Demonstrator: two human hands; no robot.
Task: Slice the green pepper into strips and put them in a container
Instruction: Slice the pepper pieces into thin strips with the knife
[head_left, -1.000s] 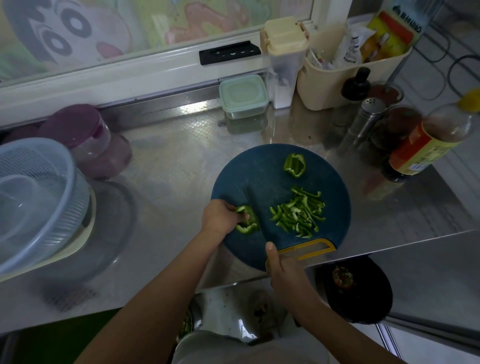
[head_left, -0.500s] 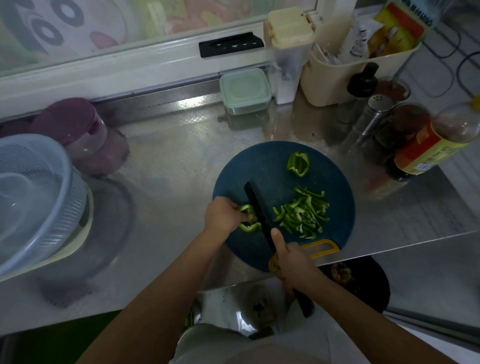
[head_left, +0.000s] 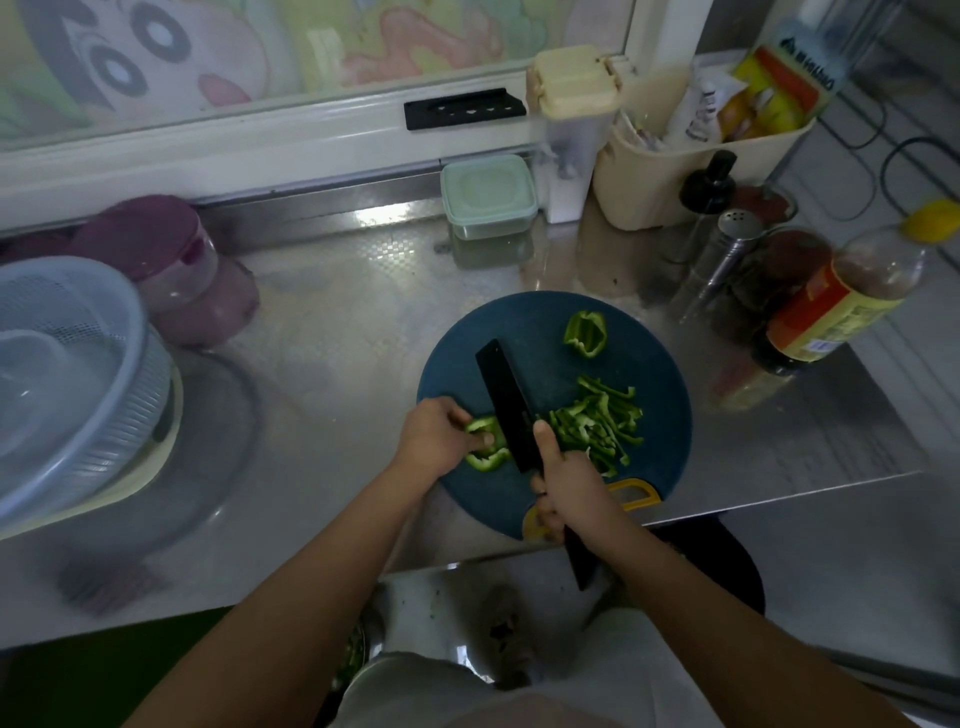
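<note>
Steel counter (head_left: 332, 332) bearing round cutting board (head_left: 524, 322). Left hand (head_left: 439, 439) pinches pepper piece (head_left: 485, 449) at board's 8 o'clock; right hand (head_left: 569, 480) grips knife (head_left: 511, 405); strips (head_left: 597, 421) at 4 o'clock.

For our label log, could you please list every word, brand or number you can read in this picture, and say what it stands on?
No text reads with certainty.
Packet in the basket: dark print along its top edge, too blurred to read.
Sachet beside it: grey print, too blurred.
Bottle: red and yellow label, print too small.
Window: cartoon picture only, no words.
</note>
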